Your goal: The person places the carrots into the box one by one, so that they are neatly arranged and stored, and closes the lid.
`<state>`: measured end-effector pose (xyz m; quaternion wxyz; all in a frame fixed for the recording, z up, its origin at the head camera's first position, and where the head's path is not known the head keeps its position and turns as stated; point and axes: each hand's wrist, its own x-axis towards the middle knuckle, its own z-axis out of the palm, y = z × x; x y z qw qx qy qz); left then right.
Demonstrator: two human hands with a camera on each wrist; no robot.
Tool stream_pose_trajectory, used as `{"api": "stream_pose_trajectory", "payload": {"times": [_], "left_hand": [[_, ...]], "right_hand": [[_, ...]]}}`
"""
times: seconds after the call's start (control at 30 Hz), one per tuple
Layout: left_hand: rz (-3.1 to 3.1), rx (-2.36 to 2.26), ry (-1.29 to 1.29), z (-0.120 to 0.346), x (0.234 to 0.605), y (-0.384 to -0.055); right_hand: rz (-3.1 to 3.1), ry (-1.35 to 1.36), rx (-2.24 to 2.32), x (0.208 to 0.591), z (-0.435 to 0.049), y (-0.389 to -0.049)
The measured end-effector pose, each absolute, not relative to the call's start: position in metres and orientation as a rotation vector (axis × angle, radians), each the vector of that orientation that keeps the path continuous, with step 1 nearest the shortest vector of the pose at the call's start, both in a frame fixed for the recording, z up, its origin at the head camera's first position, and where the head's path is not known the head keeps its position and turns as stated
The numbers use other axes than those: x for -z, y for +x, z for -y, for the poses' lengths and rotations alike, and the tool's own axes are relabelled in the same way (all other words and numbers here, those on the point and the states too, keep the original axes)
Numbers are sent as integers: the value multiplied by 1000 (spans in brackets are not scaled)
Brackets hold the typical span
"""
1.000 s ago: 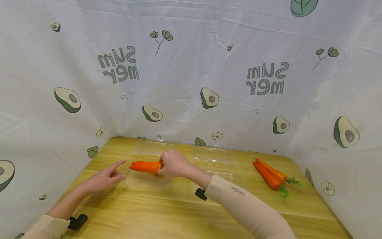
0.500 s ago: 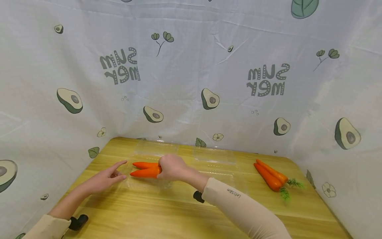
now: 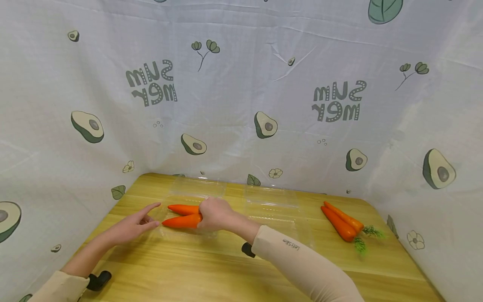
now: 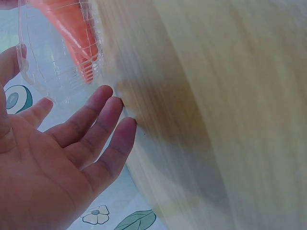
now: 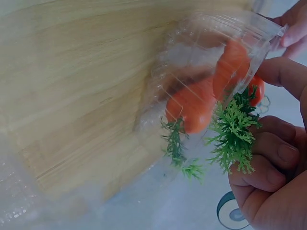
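Two orange toy carrots, the far carrot [image 3: 183, 209] and the near carrot [image 3: 181, 222], lie side by side in a clear plastic box [image 3: 188, 235], tips to the left. My right hand [image 3: 216, 214] covers their stem ends with curled fingers and holds the near carrot. Green leafy tops [image 5: 232, 132] stick out beside those fingers in the right wrist view. At the box's left end my left hand [image 3: 132, 226] is spread with loose, straight fingers, and nothing is in its palm. The left wrist view has the thumb right at the box's rim [image 4: 23, 67].
A second clear plastic box [image 3: 277, 218] with a raised lid [image 3: 271, 196] stands to the right. Two more carrots [image 3: 341, 222] with green tops lie at the table's right side. A patterned curtain [image 3: 226, 105] surrounds the wooden table [image 3: 170, 272].
The carrots have come apart from one overlapping bundle to side by side. The near carrot and my right hand have shifted slightly toward me. The left hand keeps its place.
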<state>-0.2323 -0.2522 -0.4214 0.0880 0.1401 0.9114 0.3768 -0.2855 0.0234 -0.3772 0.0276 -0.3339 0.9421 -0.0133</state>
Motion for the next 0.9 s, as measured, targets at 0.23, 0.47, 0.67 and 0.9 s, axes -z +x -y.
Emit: {"api": "stream_pose_trajectory", "payload": {"times": [0.23,0.47,0.67,0.9], "left_hand": [[-2703,-1136,433,253,421,-232],[-2699,-1148,437,254,424,-232],[-2692,-1155,436,253,425,-232],[-2696,-1140,422,253,423,-233]], "right_hand": [[-2890,-998,11,379,-21,-285],[-2851,-989,2,382,-22,-284],[-2803,-1031,-3,383,-26,-282],[-2835,-952,57,382,-23,-286]]}}
